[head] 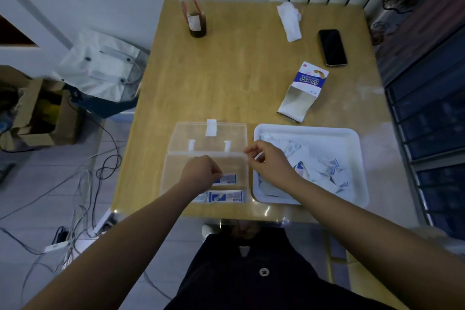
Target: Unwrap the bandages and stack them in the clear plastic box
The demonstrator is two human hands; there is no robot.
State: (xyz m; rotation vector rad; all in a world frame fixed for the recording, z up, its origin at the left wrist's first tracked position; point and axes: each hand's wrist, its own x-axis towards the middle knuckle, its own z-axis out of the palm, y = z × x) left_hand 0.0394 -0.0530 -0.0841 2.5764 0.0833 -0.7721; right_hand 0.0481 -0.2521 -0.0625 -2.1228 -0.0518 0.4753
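Head view: both hands work at the table's 6 o'clock edge.
Left hand (201,173): fingers curled, pinching a wrapped bandage (227,179).
Bandage position: juts out at 3 o'clock of the fingers, over the clear box (173,166).
Right hand (270,162): thumb and forefinger tips closed together; what they hold cannot be told.
Tray (309,128): at 3 o'clock of the box, holding loose wrappers (317,171).

Dim bluish indoor light, soft overall focus, faint shadows; wide-angle bending at edges, slight glare on table (226,78)
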